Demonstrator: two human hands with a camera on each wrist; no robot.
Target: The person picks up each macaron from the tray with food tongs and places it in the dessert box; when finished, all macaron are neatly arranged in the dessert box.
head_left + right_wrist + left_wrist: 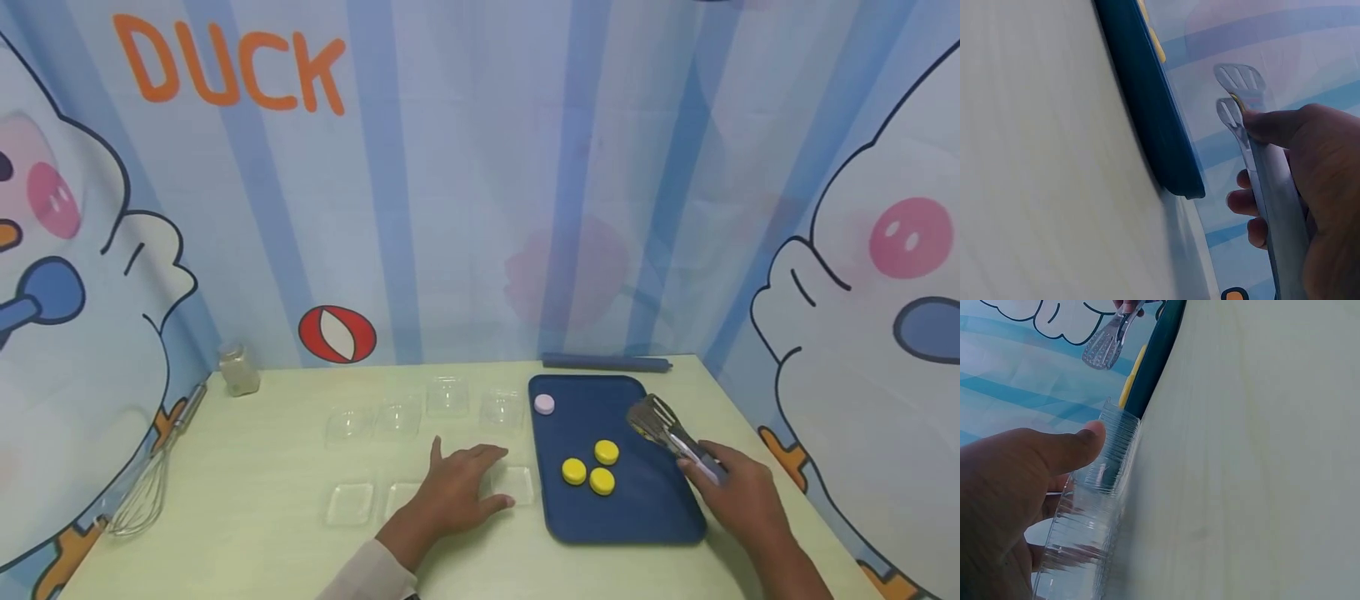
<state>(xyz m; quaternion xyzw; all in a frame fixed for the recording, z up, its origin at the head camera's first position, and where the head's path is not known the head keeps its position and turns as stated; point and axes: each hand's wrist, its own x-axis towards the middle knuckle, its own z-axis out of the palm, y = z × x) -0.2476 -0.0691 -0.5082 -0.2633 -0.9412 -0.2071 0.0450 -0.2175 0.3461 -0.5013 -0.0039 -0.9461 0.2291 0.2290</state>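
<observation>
My right hand grips a pair of metal tongs with slotted, spatula-like ends, held over the right side of a dark blue tray. A speck of yellow shows by the tong tips; I cannot tell what it is. On the tray sit 3 round yellow pieces that look like macarons, and a pale lilac one lies at its far left corner. Left of the tray, my left hand spreads its thumb and fingers about a clear plastic box. Firm contact cannot be told.
Clear plastic boxes stand nearby in the front row, partly hidden by my left arm. Several clear hollow pieces form a back row. A whisk and a small jar are at left; a dark blue rod lies behind the tray.
</observation>
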